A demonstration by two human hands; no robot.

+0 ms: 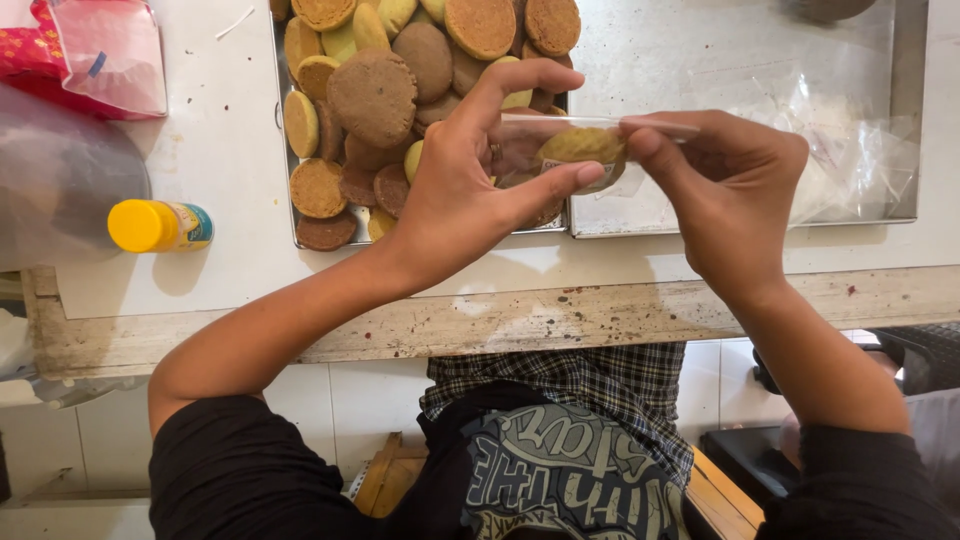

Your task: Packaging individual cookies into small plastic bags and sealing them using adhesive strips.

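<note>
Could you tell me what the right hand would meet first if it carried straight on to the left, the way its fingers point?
Probably the biscuit in the clear bag, then the left hand holding it; the right hand pinches the bag's rim.

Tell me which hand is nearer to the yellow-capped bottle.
Left. The left hand is over the cookie tray, beside the bottle; the right hand is farther away, over the other tray.

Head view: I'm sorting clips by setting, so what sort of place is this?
Likely a small bakery packing bench: a metal tray heaped with biscuits, clear bags on a second tray, and both hands holding one bagged biscuit.
</note>
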